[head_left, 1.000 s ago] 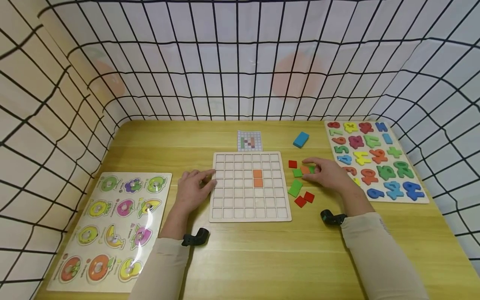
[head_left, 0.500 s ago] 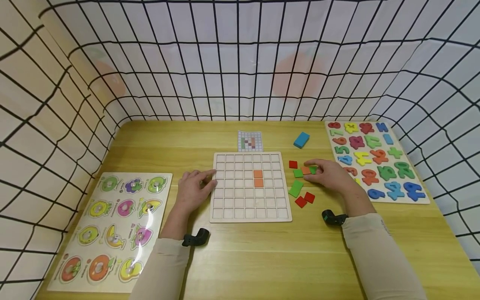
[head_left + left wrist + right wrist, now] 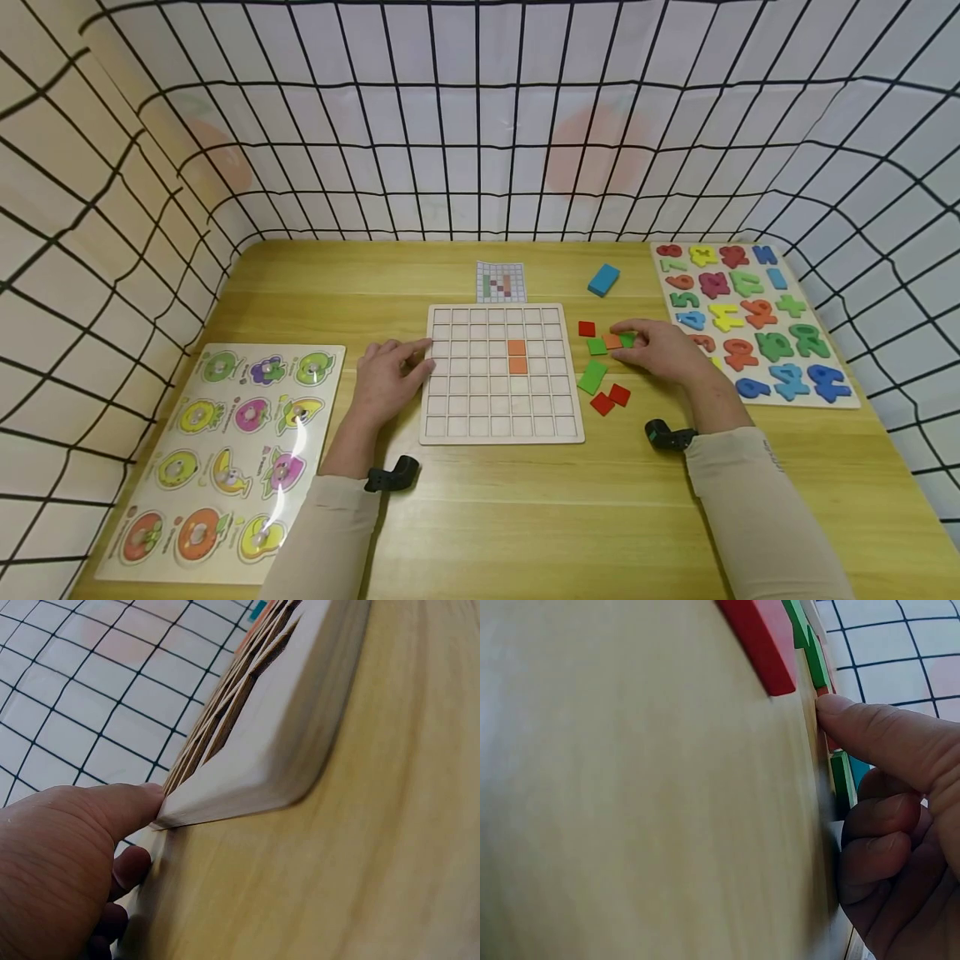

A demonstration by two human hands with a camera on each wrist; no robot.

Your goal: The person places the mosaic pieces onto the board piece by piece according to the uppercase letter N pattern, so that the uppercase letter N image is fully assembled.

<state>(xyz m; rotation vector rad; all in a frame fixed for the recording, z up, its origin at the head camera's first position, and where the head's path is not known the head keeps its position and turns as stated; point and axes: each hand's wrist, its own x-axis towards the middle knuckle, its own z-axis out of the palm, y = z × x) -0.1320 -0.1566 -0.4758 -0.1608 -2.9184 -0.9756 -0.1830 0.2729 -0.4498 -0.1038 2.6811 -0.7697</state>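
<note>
In the head view a pale wooden grid board (image 3: 467,408) lies in the middle, two orange square tiles (image 3: 517,365) set in one column. My left hand (image 3: 386,379) rests at its left edge, thumb (image 3: 142,804) and index fingertip against the side. Right of the board, my right hand (image 3: 656,350) has thumb and index finger on either side of an orange tile (image 3: 612,342), pinching it low at the table. Green tiles (image 3: 592,377) lie around it, one partly under the fingers. Red tiles (image 3: 602,404) lie nearby.
A small printed pattern card (image 3: 501,282) touches the board's far edge. A blue block (image 3: 603,280) lies back right. A number puzzle board (image 3: 723,296) stands at the right, a fruit puzzle board (image 3: 255,450) at the left. Black wire mesh (image 3: 480,117) encloses the table.
The orange tile by my right hand has shifted very slightly toward me and lies straighter. Otherwise both hands have barely moved.
</note>
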